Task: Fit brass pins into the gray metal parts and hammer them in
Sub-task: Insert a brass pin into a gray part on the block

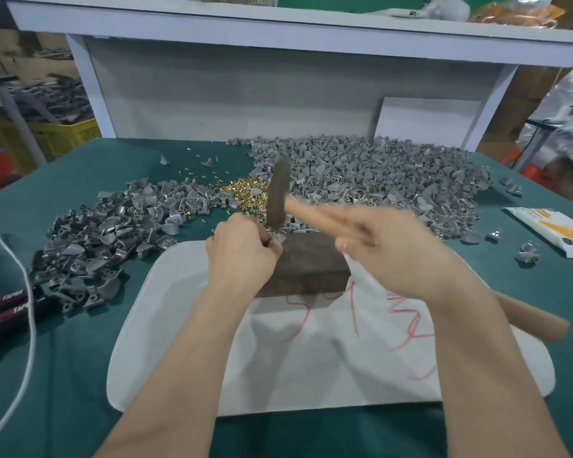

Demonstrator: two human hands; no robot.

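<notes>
The left hand [242,246] has its fingers curled and pinches a small gray part [281,239] at the far left corner of the dark block [311,262]. Most of the part is hidden. The right hand [387,249] is blurry and grips the wooden handle of the hammer [278,193]. The hammer's head hangs just above that corner. The block sits on a white cloth [311,385], which has bare room on the near side. Behind the block, brass pins [242,190] lie between a left pile of gray parts [106,233] and a right pile of gray parts [361,173]. Both piles crowd the cloth's far edge. Pliers [10,309] and a white cord [24,279] lie far left. A white packet [549,229] lies far right.
</notes>
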